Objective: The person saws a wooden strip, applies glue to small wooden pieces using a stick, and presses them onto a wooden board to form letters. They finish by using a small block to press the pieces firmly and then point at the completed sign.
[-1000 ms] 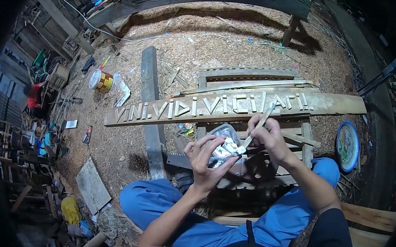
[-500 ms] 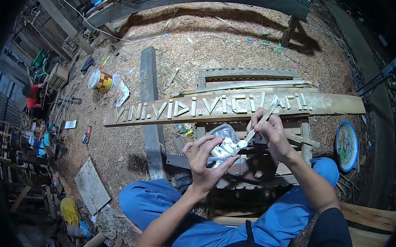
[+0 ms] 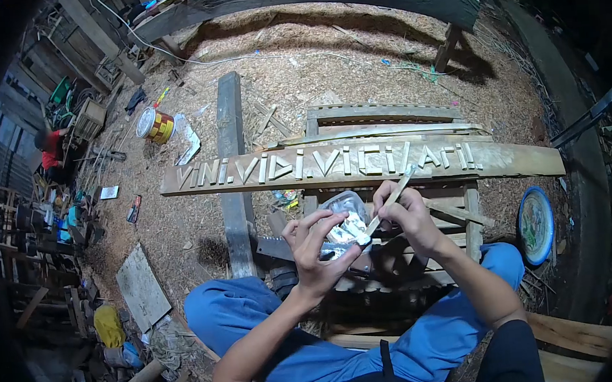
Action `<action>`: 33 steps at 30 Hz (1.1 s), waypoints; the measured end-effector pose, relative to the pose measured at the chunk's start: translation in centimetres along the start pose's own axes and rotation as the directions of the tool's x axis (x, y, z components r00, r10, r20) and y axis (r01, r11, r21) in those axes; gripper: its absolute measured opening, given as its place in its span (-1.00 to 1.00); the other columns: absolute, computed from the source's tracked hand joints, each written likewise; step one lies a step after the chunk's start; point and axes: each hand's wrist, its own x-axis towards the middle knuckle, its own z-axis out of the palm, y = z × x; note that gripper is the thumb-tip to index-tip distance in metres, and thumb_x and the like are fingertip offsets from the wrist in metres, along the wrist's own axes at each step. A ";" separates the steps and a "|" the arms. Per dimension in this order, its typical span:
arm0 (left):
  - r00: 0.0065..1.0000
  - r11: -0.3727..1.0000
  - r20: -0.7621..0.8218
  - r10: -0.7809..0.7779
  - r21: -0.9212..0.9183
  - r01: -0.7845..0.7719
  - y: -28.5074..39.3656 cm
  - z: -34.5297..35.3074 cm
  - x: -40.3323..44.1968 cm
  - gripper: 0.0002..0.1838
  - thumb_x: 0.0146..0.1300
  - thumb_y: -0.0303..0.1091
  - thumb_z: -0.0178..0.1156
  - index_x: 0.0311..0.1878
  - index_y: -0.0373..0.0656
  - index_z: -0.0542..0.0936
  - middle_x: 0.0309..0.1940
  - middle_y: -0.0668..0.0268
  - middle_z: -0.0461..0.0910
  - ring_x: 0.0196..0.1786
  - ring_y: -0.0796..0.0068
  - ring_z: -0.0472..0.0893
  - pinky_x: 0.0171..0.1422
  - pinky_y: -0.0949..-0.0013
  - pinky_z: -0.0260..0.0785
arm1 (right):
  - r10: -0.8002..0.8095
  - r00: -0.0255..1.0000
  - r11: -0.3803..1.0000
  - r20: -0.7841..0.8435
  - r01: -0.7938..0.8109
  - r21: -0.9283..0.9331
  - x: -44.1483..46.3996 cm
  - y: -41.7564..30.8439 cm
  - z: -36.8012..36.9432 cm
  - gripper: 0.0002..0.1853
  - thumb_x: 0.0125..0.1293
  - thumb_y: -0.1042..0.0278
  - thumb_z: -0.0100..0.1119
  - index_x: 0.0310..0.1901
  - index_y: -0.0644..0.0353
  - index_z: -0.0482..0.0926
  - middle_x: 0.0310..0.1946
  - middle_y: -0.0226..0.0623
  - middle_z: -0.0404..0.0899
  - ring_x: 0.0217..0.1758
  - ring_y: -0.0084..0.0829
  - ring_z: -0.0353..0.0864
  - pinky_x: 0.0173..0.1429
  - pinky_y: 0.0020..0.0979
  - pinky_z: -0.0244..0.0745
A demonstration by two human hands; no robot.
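My left hand [image 3: 316,253] is closed around a clear plastic tub [image 3: 347,202] with white paste [image 3: 353,224] inside. In my right hand [image 3: 413,220] a flat wooden stick [image 3: 395,197] is pinched, its lower end at the tub's paste and its upper end pointing up toward the plank. Just beyond both hands lies a long wooden plank [image 3: 517,159] with raised wooden letters [image 3: 332,162] along it, reading roughly "ViNi.ViDi.ViCi/Ari!!". Part of the tub is hidden behind my left fingers.
A saw [image 3: 276,248] lies by my left hand. A dark beam [image 3: 238,224] runs under the plank. To the right stands a round blue-rimmed tray [image 3: 551,227]; a paint bucket [image 3: 154,126] is at the back left. Another person in a red shirt [image 3: 51,148] is far left.
My right hand has shifted slightly left and down with the stick, and the stick's upper end has moved left. My left hand and the tub have stayed nearly still.
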 end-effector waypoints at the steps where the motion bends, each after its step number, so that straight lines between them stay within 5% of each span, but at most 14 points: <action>1: 1.000 1.000 -0.016 0.005 -0.008 -0.005 0.2 0.1 0.1 -0.35 -0.17 -0.23 0.74 0.10 -0.03 0.78 0.04 0.34 0.76 0.17 0.40 0.65 0.38 0.21 0.16 | -0.003 1.000 1.000 -0.031 0.002 -0.013 0.0 0.1 -0.2 -0.90 0.41 0.36 0.18 -0.21 0.19 0.52 -0.41 -0.48 0.47 -0.39 -0.67 0.38 -0.30 -0.52 0.27; 4: 1.000 1.000 -0.030 0.010 -0.012 -0.010 0.3 0.1 0.2 -0.36 -0.16 -0.23 0.73 0.09 -0.04 0.78 0.04 0.34 0.76 0.17 0.39 0.65 0.38 0.21 0.15 | -0.056 0.989 0.998 -0.135 0.054 -0.024 0.5 -0.4 -1.0 -0.91 0.41 0.37 0.15 -0.20 0.18 0.52 -0.40 -0.46 0.51 -0.39 -0.67 0.37 -0.30 -0.53 0.28; 13: 1.000 1.000 -0.016 0.010 -0.020 -0.010 0.2 0.1 -0.1 -0.37 -0.18 -0.26 0.70 0.09 -0.03 0.78 0.03 0.33 0.75 0.19 0.38 0.65 0.42 0.19 0.14 | 0.008 0.999 1.000 -0.038 -0.007 0.018 -0.2 -0.5 -0.3 -0.90 0.43 0.37 0.17 -0.17 0.19 0.52 -0.40 -0.49 0.46 -0.38 -0.67 0.37 -0.28 -0.52 0.26; 16: 1.000 1.000 -0.016 0.013 -0.026 -0.013 0.3 0.0 0.0 -0.37 -0.18 -0.27 0.69 0.09 -0.03 0.78 0.04 0.33 0.75 0.19 0.38 0.65 0.43 0.18 0.13 | -0.020 0.998 1.000 -0.067 0.020 0.003 0.1 -0.6 -0.5 -0.87 0.40 0.31 0.15 -0.16 0.16 0.50 -0.32 -0.38 0.59 -0.32 -0.65 0.46 -0.21 -0.52 0.38; 18: 1.000 0.999 -0.015 0.006 -0.034 -0.006 0.4 0.1 0.1 -0.38 -0.17 -0.27 0.69 0.09 -0.03 0.78 0.04 0.33 0.75 0.19 0.38 0.65 0.43 0.18 0.13 | 0.006 0.998 0.999 -0.055 -0.004 0.032 0.0 -0.3 0.1 -0.91 0.45 0.39 0.18 -0.16 0.20 0.54 -0.39 -0.51 0.47 -0.34 -0.67 0.42 -0.25 -0.53 0.30; 33: 1.000 0.999 -0.013 0.009 -0.044 -0.009 0.0 0.2 -0.4 -0.38 -0.17 -0.27 0.69 0.08 -0.05 0.77 0.03 0.37 0.77 0.19 0.39 0.65 0.40 0.20 0.14 | 0.015 1.000 1.000 -0.008 -0.015 -0.020 -0.1 -0.6 -0.4 -0.91 0.45 0.39 0.14 -0.19 0.20 0.51 -0.44 -0.52 0.44 -0.43 -0.70 0.34 -0.34 -0.55 0.23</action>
